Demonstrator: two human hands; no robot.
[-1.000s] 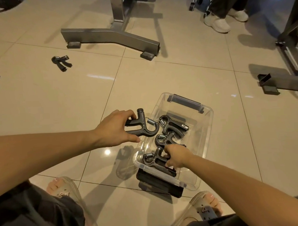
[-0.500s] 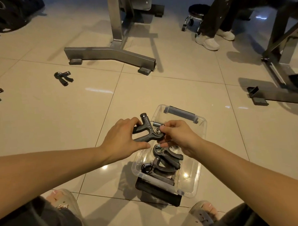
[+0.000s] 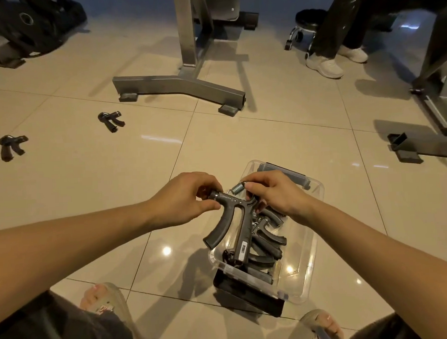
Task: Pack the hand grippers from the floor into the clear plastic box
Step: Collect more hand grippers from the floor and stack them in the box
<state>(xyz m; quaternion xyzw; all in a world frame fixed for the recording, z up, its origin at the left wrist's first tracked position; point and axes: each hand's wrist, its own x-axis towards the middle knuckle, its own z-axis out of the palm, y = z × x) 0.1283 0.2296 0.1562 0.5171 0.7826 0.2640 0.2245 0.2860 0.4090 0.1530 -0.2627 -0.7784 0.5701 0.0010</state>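
**Person, as seen from the head camera.** Left forearm [image 3: 67, 242] and right forearm [image 3: 374, 244], one on each side of the box [image 3: 316, 242], are bare as far as the frame edge.

A dark charcoal garment [image 3: 57, 327], loosely creased, covers the left leg below and left of the box. Cloth of the same dark shade [image 3: 393, 328] shows on the right leg, below and right of the box.

Left sandal [image 3: 108, 305], below and left of the box, has a translucent plastic upper with the toes visible through it and small red lettering across the strap. Right sandal [image 3: 319, 326], below the box, is also translucent, with a grey-blue patch on the upper.
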